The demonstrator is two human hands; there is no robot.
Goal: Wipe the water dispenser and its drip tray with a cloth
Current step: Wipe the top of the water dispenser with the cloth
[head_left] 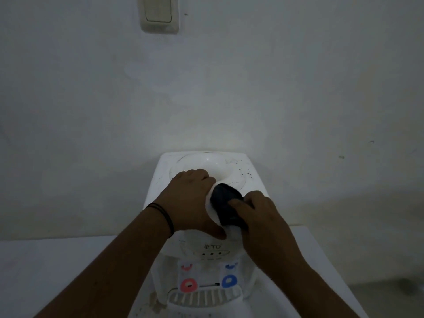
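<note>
A white water dispenser (207, 162) stands against the wall, seen from above, with dark smudges on its top. My right hand (261, 216) grips a dark cloth (226, 203) and presses it on the front part of the dispenser's top. To the left of the cloth, my left hand (190, 200) rests flat on the top, thumb pointing down over the front edge. The slotted white drip tray (204, 299) sits at the bottom front, below a red tap (188, 285) and a blue tap (229, 281). Both forearms cover parts of the dispenser's front.
The dispenser stands on a white table (46, 260) that runs left and right of it. A plain white wall (298, 88) is right behind, with a wall switch (159, 13) at the top. Brownish stains mark the dispenser's lower left front (156, 304).
</note>
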